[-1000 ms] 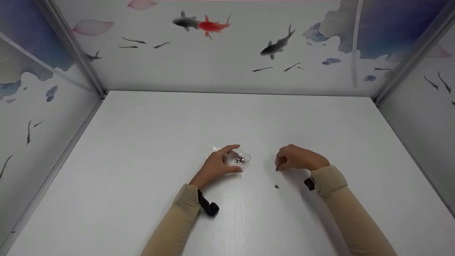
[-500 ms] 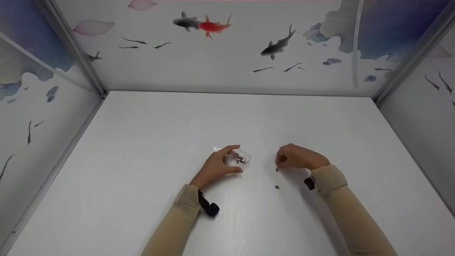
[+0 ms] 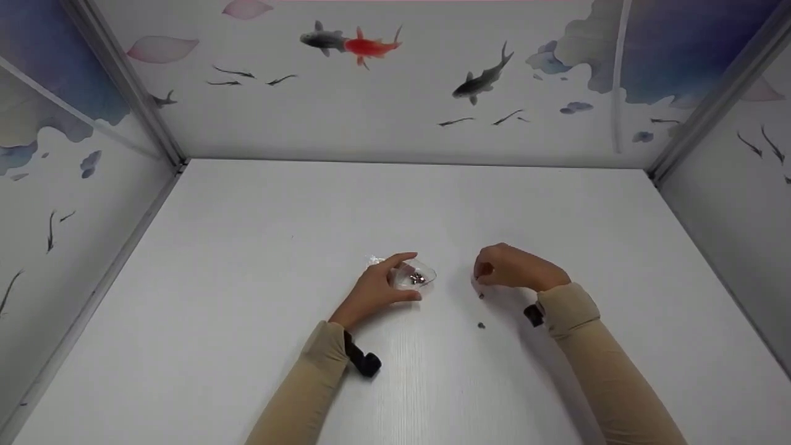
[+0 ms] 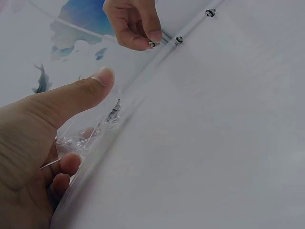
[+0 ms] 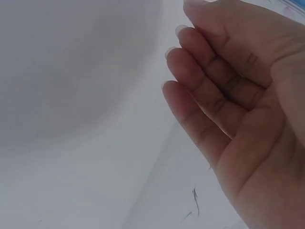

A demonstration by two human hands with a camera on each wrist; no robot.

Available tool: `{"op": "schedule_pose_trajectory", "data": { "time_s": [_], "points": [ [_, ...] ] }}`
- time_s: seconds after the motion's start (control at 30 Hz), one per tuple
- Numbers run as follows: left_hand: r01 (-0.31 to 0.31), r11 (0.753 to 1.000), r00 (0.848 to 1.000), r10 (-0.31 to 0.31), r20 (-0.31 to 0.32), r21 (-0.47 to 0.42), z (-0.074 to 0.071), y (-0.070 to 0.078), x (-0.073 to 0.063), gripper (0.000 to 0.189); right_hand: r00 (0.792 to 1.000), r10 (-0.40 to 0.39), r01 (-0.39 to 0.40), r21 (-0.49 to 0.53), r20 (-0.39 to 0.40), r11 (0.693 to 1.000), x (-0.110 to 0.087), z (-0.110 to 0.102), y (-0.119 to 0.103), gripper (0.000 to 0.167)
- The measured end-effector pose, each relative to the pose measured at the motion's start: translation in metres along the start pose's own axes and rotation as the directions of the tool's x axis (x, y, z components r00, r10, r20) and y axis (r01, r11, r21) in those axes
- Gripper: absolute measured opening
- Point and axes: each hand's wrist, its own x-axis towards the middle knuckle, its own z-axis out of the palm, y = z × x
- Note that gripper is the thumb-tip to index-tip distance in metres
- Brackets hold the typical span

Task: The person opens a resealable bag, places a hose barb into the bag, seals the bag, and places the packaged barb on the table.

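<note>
Clear plastic bag of small silver metal parts sits inside my left hand's wide, curved grip; my right hand narrowly pinches one silver-and-black metal piece.

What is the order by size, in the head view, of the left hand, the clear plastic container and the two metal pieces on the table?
1. Left hand
2. Clear plastic container, partly hidden by the hand
3. Nearer metal piece and farther metal piece: tiny and much alike, so not ranked
</note>
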Motion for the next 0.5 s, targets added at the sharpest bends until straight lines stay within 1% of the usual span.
{"op": "schedule_pose_trajectory", "data": {
  "time_s": [0.17, 0.5],
  "points": [
    [0.003, 1.0, 1.0, -0.003, -0.001, 0.006, 0.0, -0.001, 0.0, 0.078, 1.0, -0.013, 0.013, 0.004, 0.0, 1.0, 0.003, -0.002, -0.005, 0.01],
    [0.025, 1.0, 1.0, -0.025, 0.008, -0.014, 0.0, 0.0, 0.0, 0.076, 0.997, -0.08, 0.08, -0.021, -0.019, 0.997, 0.011, -0.008, -0.022, 0.01]
  ]
}}
